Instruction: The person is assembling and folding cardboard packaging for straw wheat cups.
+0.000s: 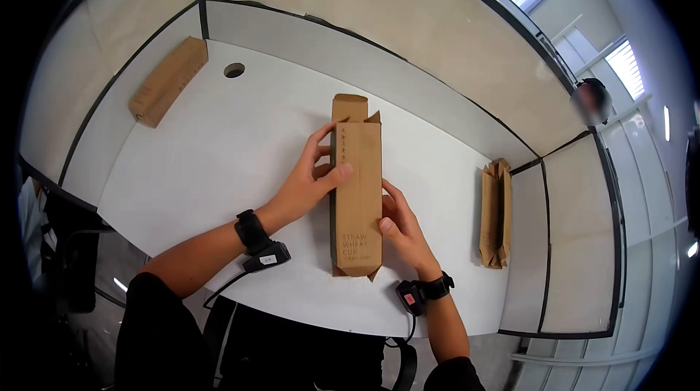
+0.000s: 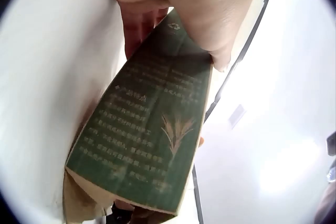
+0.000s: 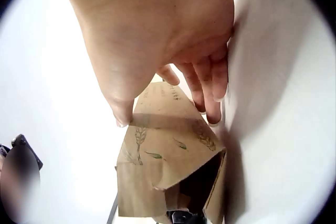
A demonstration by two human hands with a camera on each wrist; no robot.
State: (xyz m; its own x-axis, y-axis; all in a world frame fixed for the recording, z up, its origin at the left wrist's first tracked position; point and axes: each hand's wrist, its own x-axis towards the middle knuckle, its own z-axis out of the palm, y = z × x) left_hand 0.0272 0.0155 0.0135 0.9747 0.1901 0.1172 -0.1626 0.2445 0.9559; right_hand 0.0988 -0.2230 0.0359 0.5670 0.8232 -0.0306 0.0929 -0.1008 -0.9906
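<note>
A long cardboard box (image 1: pixel 359 198) stretches away from me over the white table, with "STRAW WHEAT CUP" printed near its close end. Flaps stand out at both ends. My left hand (image 1: pixel 297 183) grips its left side, thumb on the top face and fingers down the side. Lower on the right side, my right hand (image 1: pixel 407 234) holds the box with the thumb at the upper edge. The left wrist view shows a dark green side panel (image 2: pixel 139 134) with pale print and a wheat drawing. In the right wrist view, the box's near end (image 3: pixel 202 182) gapes dark between flaps.
Another cardboard box (image 1: pixel 169 81) lies at the back left against the partition, near a round hole (image 1: pixel 234 70) in the table (image 1: pixel 240 128). A third box (image 1: pixel 496 216), open along its length, lies by the right partition (image 1: pixel 529 245). Tall panels enclose the table's back and sides.
</note>
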